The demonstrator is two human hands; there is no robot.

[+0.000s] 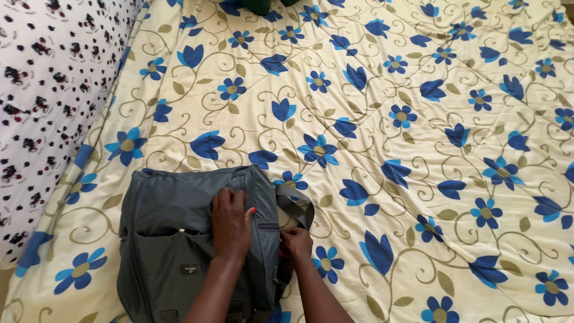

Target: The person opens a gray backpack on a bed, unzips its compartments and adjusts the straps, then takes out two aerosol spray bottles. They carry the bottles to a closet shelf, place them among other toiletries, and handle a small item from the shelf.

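Grey fabric bag [179, 239] lying on the floral bedspread [388, 119] near a patterned pillow [42, 90], left hand [232, 222] pressing flat on top, right hand [296, 242] fingers pinched at its side zip, seemingly partway closed.

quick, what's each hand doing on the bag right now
Left hand: open, lying flat on top of the grey bag.
Right hand: fingers closed at the bag's side by the strap; what they pinch is hidden.
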